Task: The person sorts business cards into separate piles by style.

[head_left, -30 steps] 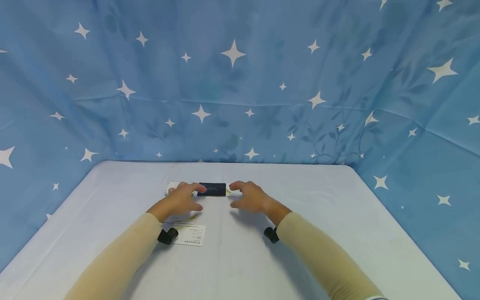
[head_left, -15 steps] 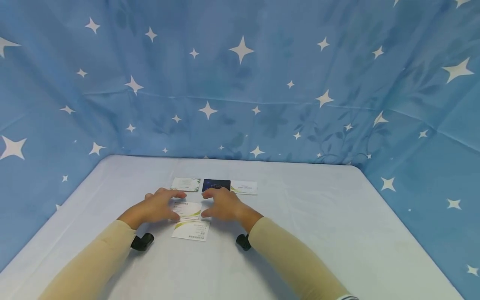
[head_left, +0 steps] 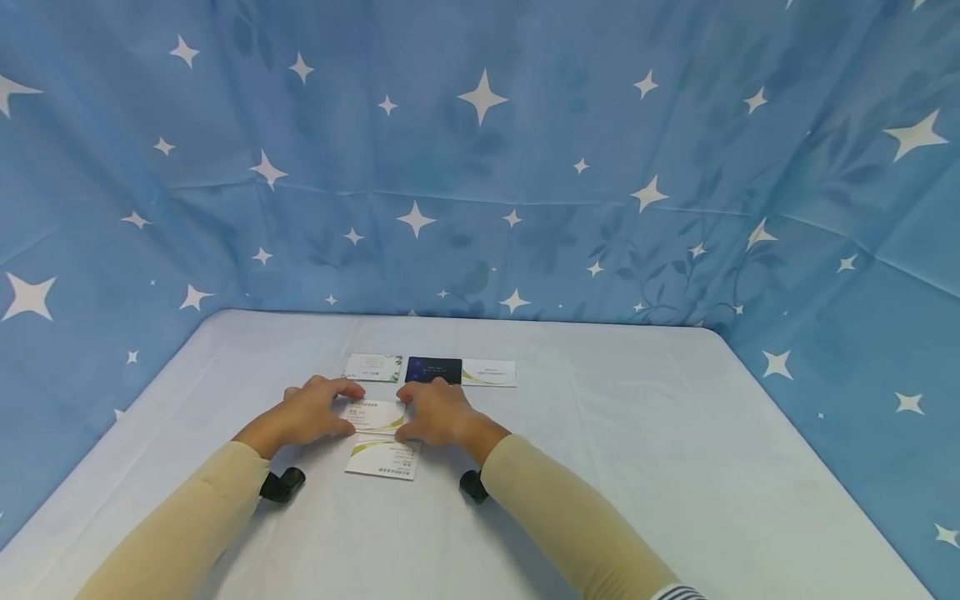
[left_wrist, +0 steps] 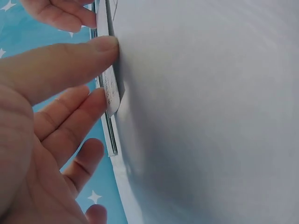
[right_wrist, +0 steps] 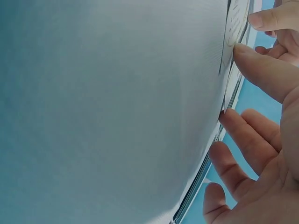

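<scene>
Both hands are at a white business card with a green-gold curve, the upper of two in a near column. My left hand holds its left side, thumb at the near corner and fingers at the far one. From the right, my right hand grips it the same way. In the left wrist view the thumb and a fingertip meet the card's edge. The right wrist view shows the thumb at the card's edge. Just below lies a similar white business card.
Behind the hands is a row of cards: a white one with green leaves, a dark blue one and a white one. They lie on a white-covered table. A blue star-patterned curtain hangs around it.
Both hands have moved left and nearer, from the back row to the upper near card. In the last half second the right hand has closed in on that card's right side.
</scene>
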`<state>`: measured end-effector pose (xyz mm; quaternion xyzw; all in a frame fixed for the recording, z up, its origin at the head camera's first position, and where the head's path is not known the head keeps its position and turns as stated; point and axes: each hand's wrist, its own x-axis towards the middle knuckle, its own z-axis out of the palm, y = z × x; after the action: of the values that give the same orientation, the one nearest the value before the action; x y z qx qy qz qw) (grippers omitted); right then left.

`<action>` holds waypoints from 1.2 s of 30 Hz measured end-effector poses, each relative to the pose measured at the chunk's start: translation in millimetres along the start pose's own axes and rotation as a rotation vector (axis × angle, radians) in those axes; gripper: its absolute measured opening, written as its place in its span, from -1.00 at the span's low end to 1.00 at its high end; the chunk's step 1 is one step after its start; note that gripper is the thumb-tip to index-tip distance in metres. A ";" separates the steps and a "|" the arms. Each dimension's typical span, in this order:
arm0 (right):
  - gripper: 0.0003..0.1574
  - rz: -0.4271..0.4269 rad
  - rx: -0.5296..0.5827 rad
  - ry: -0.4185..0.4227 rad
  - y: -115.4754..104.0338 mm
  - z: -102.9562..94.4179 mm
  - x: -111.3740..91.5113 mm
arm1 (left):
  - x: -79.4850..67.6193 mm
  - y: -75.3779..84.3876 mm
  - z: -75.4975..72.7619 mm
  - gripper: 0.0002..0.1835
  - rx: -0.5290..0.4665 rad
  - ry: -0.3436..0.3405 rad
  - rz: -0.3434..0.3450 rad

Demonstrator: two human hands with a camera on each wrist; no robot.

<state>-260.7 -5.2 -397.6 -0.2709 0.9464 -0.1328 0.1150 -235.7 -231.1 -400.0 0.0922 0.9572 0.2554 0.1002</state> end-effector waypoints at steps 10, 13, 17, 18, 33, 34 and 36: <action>-0.32 0.016 0.025 0.035 13.2 -5.5 -2.8 | 5.1 8.2 -0.6 -0.52 -0.017 0.034 0.020; -0.34 0.021 0.062 0.042 21.5 -11.2 -6.1 | 9.6 16.3 -0.9 -0.53 -0.017 0.046 0.045; -0.37 0.036 0.124 0.058 36.6 -20.1 -13.5 | 18.8 30.4 2.2 -0.54 -0.024 0.056 0.060; -0.37 0.041 0.135 0.064 40.7 -22.5 -15.8 | 21.7 34.3 3.6 -0.54 -0.025 0.058 0.064; -0.37 0.097 0.128 0.133 108.4 -50.2 -40.9 | 68.6 98.9 25.4 -0.54 0.031 0.088 0.156; -0.37 0.101 0.123 0.141 112.1 -51.0 -41.9 | 72.3 101.8 27.1 -0.53 0.032 0.084 0.159; -0.37 0.116 0.118 0.149 119.0 -52.7 -43.5 | 79.4 106.8 30.1 -0.50 0.037 0.082 0.160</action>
<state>-297.4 125.8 -379.1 -0.1977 0.9570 -0.2011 0.0677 -291.5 -107.7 -382.8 0.1599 0.9546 0.2485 0.0386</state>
